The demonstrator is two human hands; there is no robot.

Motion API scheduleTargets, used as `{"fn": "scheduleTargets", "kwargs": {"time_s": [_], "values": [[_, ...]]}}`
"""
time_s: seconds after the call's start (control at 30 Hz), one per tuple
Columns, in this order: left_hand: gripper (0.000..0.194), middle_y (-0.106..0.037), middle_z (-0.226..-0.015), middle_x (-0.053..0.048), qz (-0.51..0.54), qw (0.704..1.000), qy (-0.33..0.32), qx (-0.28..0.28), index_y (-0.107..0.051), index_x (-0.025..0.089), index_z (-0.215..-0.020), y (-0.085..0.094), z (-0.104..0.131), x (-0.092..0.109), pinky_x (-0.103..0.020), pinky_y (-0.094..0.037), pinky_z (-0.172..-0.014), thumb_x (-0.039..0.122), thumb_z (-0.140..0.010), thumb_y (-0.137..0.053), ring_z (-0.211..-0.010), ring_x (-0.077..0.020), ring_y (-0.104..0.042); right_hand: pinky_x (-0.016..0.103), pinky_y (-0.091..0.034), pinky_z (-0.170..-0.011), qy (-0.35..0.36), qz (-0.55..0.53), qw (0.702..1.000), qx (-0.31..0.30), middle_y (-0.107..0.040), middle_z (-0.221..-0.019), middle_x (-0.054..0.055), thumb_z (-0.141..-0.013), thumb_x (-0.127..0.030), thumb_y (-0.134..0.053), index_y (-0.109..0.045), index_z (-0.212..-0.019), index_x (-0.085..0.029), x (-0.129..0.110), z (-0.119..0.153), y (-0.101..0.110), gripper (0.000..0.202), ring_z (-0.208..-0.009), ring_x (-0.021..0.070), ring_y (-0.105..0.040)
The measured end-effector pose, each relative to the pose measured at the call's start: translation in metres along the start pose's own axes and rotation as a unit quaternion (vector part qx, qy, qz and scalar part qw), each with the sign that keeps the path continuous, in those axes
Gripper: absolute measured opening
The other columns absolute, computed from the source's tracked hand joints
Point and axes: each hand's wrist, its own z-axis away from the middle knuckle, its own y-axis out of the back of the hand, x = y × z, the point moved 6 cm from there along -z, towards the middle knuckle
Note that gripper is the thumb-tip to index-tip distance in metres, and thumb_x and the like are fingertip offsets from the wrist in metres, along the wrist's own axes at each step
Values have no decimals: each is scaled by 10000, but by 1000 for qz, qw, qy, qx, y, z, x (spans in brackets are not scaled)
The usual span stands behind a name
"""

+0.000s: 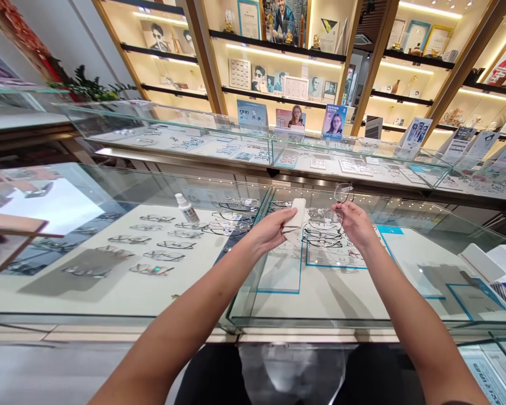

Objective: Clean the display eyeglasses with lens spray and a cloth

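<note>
My left hand (274, 228) is closed on a folded whitish cloth (296, 215), pinched between thumb and fingers. In my right hand (354, 222) is a pair of eyeglasses (344, 193), held up with a round lens above the fingers. The cloth and the eyeglasses are apart, both over the glass counter. Left of my left hand, a small white spray bottle (188, 209) with a label stands tilted in the view on the glass. Below and between the hands lie several thin-framed eyeglasses (322, 239), some close to the cloth.
Under the glass top of the counter (109, 304), rows of eyeglasses (164, 256) lie on a white surface. A second glass showcase (185, 143) runs across behind, with upright cards (335, 121) on it. A white box (489, 264) sits at the right. Lit shelves line the wall.
</note>
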Motion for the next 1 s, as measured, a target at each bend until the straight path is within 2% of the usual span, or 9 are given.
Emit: {"fn": "scheduleTargets", "kwargs": {"time_s": [0.1, 0.2, 0.37, 0.53, 0.77, 0.9, 1.0], "values": [[201, -761, -854, -87, 6, 999, -3, -36, -749, 126, -949, -7, 0, -9, -246, -550, -700, 283, -839, -810, -739, -164, -697, 328, -522, -816, -13, -4, 1000, -18, -777, -902, 16, -628, -542, -946, -686, -724, -265, 5, 6, -12, 392, -870, 178, -660], [283, -760, -838, -65, 14, 999, 2, -49, -762, 134, -959, -12, 0, -18, -219, -525, -659, 334, -793, -873, -692, -139, -669, 318, -508, -822, -25, -8, 999, -31, -775, -875, 2, -622, -550, -951, -702, -721, -268, 9, 12, -23, 389, -844, 167, -644], [407, -767, -909, -56, 17, 997, 9, -76, -765, 154, -1053, -19, 1, -30, -215, -527, -699, 387, -756, -916, -761, -141, -681, 300, -492, -792, -34, -2, 999, -16, -766, -864, -3, -609, -555, -954, -720, -726, -262, 14, 16, -27, 393, -778, 150, -606], [473, -768, -978, -68, 20, 994, -39, -97, -758, 168, -1062, -28, 2, -33, -223, -523, -759, 496, -755, -904, -859, -164, -696, 273, -469, -729, -27, -29, 999, 12, -738, -825, -17, -579, -532, -973, -731, -715, -254, 17, 19, -30, 393, -734, 134, -574], [592, -738, -889, -59, -10, 990, -51, -131, -741, 134, -1085, -45, 15, -33, -210, -457, -701, 567, -721, -916, -748, -123, -620, 258, -429, -620, -22, -42, 999, 20, -714, -824, -28, -576, -548, -970, -707, -725, -247, 16, 29, -41, 427, -685, 117, -524], [696, -685, -808, -30, -40, 992, -27, -117, -727, 109, -1025, -48, 19, -34, -205, -400, -660, 653, -639, -927, -711, -108, -572, 238, -351, -502, -49, -48, 998, 8, -760, -953, -22, -564, -567, -974, -702, -721, -246, 15, 36, -48, 449, -629, 92, -505], [722, -612, -716, 19, -73, 993, -38, -83, -716, 110, -962, -45, 19, -31, -202, -349, -610, 699, -597, -919, -641, -78, -503, 241, -439, -588, -30, -52, 998, -2, -758, -945, -17, -584, -549, -975, -715, -721, -254, 10, 39, -52, 417, -720, 116, -573]]}}
